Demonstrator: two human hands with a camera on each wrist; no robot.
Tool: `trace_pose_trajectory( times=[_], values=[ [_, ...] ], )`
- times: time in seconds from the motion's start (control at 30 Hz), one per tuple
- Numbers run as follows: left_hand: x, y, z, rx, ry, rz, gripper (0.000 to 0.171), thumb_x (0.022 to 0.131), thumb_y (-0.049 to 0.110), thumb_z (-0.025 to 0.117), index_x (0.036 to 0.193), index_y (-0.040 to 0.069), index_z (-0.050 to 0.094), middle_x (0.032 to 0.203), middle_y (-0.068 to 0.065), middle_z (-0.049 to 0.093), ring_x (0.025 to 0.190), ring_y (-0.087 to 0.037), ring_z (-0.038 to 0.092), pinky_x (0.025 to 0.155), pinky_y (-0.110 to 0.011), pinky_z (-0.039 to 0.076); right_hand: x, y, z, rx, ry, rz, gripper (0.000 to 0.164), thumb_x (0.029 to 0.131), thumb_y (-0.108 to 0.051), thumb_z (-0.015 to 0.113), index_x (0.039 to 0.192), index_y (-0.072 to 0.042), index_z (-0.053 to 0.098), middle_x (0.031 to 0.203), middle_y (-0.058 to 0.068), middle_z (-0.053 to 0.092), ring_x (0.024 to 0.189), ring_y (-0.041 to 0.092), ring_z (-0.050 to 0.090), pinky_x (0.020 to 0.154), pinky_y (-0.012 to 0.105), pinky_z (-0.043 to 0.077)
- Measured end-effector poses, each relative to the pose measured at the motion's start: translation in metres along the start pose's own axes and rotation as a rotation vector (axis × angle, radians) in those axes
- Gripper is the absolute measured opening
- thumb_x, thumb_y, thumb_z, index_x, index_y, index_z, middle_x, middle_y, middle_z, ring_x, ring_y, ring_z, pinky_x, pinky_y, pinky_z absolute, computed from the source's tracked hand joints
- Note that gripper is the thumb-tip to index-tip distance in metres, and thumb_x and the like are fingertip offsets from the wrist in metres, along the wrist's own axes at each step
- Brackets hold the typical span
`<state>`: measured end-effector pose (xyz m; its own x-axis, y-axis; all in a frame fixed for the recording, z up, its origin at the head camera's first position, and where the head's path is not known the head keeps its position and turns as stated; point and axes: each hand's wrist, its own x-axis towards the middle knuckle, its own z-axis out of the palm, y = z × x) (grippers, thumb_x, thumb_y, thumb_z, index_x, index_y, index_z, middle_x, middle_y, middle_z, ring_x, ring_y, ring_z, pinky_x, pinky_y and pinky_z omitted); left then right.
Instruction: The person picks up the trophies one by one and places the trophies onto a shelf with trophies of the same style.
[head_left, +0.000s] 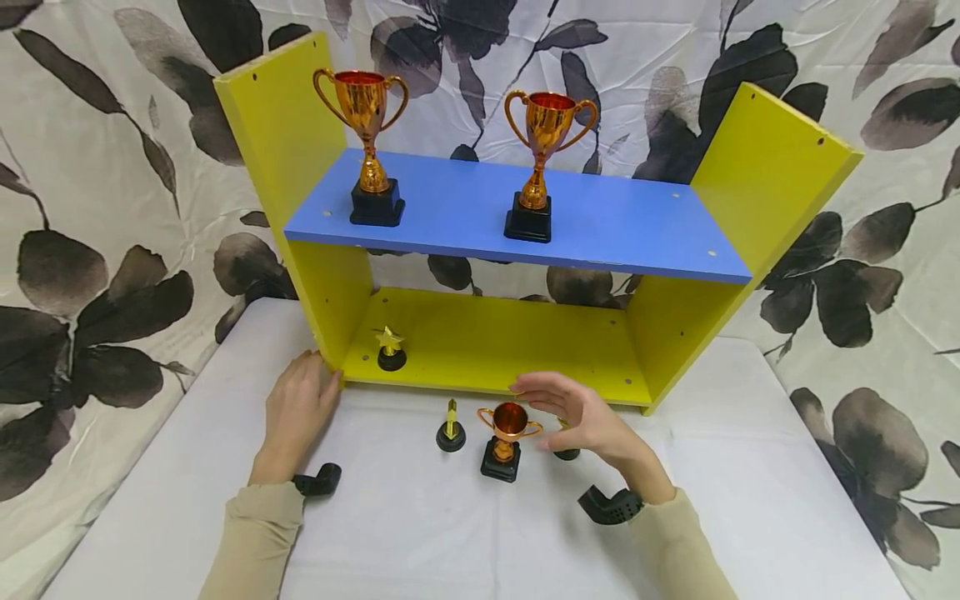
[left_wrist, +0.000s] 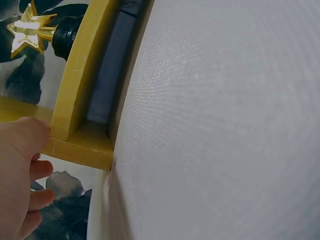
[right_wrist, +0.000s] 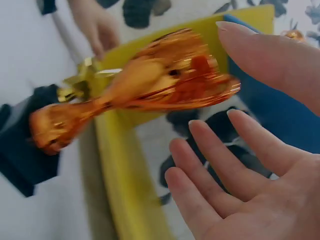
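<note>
My left hand rests against the lower left corner of a yellow and blue shelf. In the left wrist view its thumb touches the yellow front edge. Just right of a small copper-orange trophy cup, my right hand hovers with thumb and fingers spread, holding nothing. The cup stands upright on a black square base; in the right wrist view the cup lies before the spread fingers. Left of it stands a small gold trophy, seen edge-on. Another small trophy is mostly hidden behind my right hand.
On the blue board stand two larger two-handled trophy cups, one left and one near the middle. A gold star trophy is on the yellow bottom board's left end. White cloth covers the table; floral fabric hangs behind.
</note>
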<state>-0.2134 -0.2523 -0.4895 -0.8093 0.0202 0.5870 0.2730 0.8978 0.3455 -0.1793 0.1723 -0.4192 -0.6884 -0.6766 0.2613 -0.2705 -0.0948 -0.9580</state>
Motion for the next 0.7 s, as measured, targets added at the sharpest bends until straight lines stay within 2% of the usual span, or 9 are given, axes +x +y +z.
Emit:
trace_pose_trajectory(
  times=[0.13, 0.27, 0.43, 0.53, 0.7],
  values=[
    [0.0, 0.001, 0.0, 0.006, -0.011, -0.011, 0.033, 0.09, 0.011, 0.071, 0.114, -0.01, 0.058, 0.113, -0.03, 0.064, 0.108, -0.047, 0.059, 0.093, -0.058, 0.047, -0.003, 0.015, 0.006, 0.013, 0.027, 0.045, 0.076, 0.077, 0.01, 0.076, 0.144, 0.007, 0.04, 0.145, 0.028, 0.044, 0.133, 0.039, 0.044, 0.111, 0.042, 0.035],
    [0.0, 0.001, 0.0, 0.007, -0.01, -0.011, 0.034, 0.091, 0.011, 0.071, 0.114, -0.01, 0.058, 0.113, -0.03, 0.064, 0.108, -0.046, 0.059, 0.092, -0.058, 0.047, -0.005, 0.028, 0.014, 0.022, 0.073, 0.105, 0.074, 0.076, 0.006, 0.077, 0.143, 0.003, 0.045, 0.142, 0.02, 0.05, 0.127, 0.03, 0.051, 0.107, 0.036, 0.041],
    [0.0, 0.001, 0.0, 0.004, -0.003, -0.005, 0.034, 0.09, 0.011, 0.071, 0.113, -0.01, 0.058, 0.113, -0.031, 0.064, 0.108, -0.047, 0.059, 0.091, -0.059, 0.048, -0.006, 0.043, 0.023, 0.038, 0.113, 0.163, 0.073, 0.074, 0.006, 0.078, 0.14, -0.001, 0.048, 0.135, 0.014, 0.055, 0.118, 0.029, 0.056, 0.103, 0.042, 0.043],
    [0.0, 0.001, 0.0, 0.005, -0.005, -0.007, 0.034, 0.09, 0.011, 0.071, 0.113, -0.01, 0.058, 0.113, -0.031, 0.064, 0.108, -0.047, 0.059, 0.092, -0.058, 0.048, -0.006, 0.05, 0.026, 0.026, 0.124, 0.158, 0.073, 0.073, 0.004, 0.079, 0.139, 0.001, 0.049, 0.133, 0.011, 0.057, 0.116, 0.026, 0.058, 0.103, 0.043, 0.042],
    [0.0, 0.001, 0.0, 0.004, -0.008, -0.008, 0.033, 0.091, 0.011, 0.07, 0.113, -0.01, 0.058, 0.113, -0.03, 0.064, 0.109, -0.047, 0.059, 0.093, -0.058, 0.047, -0.005, 0.063, 0.031, 0.014, 0.108, 0.088, 0.072, 0.072, 0.004, 0.08, 0.137, 0.008, 0.048, 0.132, 0.002, 0.058, 0.118, 0.018, 0.058, 0.105, 0.031, 0.041]
  ],
)
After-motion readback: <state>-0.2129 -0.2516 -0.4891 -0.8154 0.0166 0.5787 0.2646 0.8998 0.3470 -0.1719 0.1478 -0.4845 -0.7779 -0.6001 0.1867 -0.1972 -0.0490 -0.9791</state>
